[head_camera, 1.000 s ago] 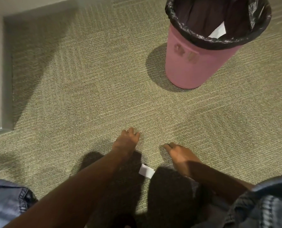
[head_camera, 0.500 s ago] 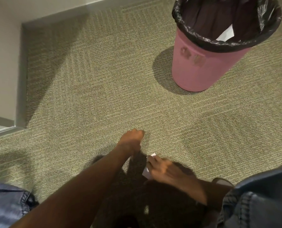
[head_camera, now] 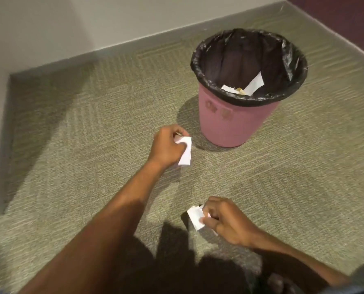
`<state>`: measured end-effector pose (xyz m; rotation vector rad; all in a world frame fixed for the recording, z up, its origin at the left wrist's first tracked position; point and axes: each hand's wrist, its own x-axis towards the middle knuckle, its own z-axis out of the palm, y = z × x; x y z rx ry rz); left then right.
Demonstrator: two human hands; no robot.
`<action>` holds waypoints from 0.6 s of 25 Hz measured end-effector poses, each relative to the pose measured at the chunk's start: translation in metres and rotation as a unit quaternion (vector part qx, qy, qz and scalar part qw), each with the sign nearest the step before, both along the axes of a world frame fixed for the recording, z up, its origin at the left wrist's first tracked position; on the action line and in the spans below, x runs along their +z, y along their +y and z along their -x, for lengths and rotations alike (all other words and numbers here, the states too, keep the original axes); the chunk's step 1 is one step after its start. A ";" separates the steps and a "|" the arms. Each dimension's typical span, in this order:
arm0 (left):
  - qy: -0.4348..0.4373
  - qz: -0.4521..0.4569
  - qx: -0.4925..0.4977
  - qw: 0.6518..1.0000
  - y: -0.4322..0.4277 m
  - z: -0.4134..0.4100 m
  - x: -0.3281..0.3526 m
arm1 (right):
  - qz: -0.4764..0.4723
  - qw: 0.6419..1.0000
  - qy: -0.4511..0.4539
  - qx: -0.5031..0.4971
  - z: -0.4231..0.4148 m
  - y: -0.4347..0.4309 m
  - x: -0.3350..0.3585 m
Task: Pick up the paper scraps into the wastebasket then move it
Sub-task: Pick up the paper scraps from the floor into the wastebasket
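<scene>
Two white paper scraps are held off the floor, one in each hand: the first scrap (head_camera: pixel 185 152) hangs from the curled fingers of the left hand (head_camera: pixel 166 149), near the lower wall of the pink wastebasket (head_camera: pixel 236 124) but not touching it; the second scrap (head_camera: pixel 195 217) is pinched between the thumb and bent fingers of the right hand (head_camera: pixel 225 221), closer to the person and well apart from the basket. Both hands are clenched round their paper. The wastebasket stands upright on the carpet (head_camera: pixel 91 134), its rim wrapped in a black plastic liner (head_camera: pixel 249 100); more paper pieces (head_camera: pixel 255 83) already lie inside it, white slips with a small tan bit among them. Two faint marks show on the pink wall below the liner, too blurred to read. The carpet is olive-green with a woven line pattern; a grey baseboard (head_camera: pixel 134 43) runs along a pale wall (head_camera: pixel 49 28) behind, and a dark maroon surface (head_camera: pixel 336 9) fills the far right corner. Both bare forearms reach in from the bottom edge, casting a heavy shadow on the carpet beneath them.
</scene>
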<state>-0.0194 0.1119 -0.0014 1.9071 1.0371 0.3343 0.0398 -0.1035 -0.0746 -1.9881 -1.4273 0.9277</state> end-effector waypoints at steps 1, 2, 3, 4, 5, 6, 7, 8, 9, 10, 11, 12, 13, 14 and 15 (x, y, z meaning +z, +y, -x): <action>-0.046 -0.007 0.017 0.999 0.006 -0.013 0.023 | -0.030 0.999 0.015 -0.034 -0.013 0.005 0.022; -0.087 -0.014 0.030 0.996 0.012 -0.027 0.045 | -0.067 0.995 0.024 -0.066 -0.027 0.010 0.045; -0.125 -0.018 0.039 0.991 0.016 -0.041 0.065 | -0.108 0.989 0.028 -0.093 -0.040 0.015 0.069; -0.159 -0.021 0.043 0.986 0.018 -0.057 0.083 | -0.151 0.981 0.029 -0.118 -0.053 0.020 0.092; -0.186 -0.028 0.044 0.981 0.020 -0.072 0.098 | -0.193 0.971 0.024 -0.138 -0.066 0.026 0.112; -0.202 -0.038 0.043 0.978 0.021 -0.086 0.111 | -0.232 0.960 0.010 -0.156 -0.079 0.033 0.130; -0.201 -0.050 0.040 0.977 0.022 -0.101 0.121 | -0.263 0.949 -0.015 -0.173 -0.093 0.041 0.146; -0.186 -0.063 0.038 0.980 0.024 -0.114 0.128 | -0.283 0.939 -0.041 -0.194 -0.106 0.049 0.158; -0.161 -0.077 0.033 0.983 0.027 -0.126 0.133 | -0.292 0.930 -0.066 -0.216 -0.120 0.057 0.168; -0.132 -0.088 0.023 0.987 0.029 -0.135 0.135 | -0.293 0.922 -0.089 -0.237 -0.133 0.065 0.174; -0.105 -0.092 0.003 0.990 0.032 -0.141 0.135 | -0.290 0.916 -0.110 -0.254 -0.144 0.073 0.178; -0.082 -0.091 -0.021 0.992 0.035 -0.146 0.134 | -0.285 0.911 -0.129 -0.268 -0.155 0.082 0.180; -0.064 -0.088 -0.044 0.993 0.037 -0.148 0.134 | -0.277 0.908 -0.146 -0.279 -0.164 0.089 0.181; -0.052 -0.084 -0.063 0.993 0.039 -0.148 0.134 | -0.266 0.905 -0.164 -0.288 -0.171 0.095 0.181; -0.046 -0.080 -0.079 0.993 0.041 -0.149 0.134 | -0.251 0.904 -0.184 -0.293 -0.177 0.101 0.180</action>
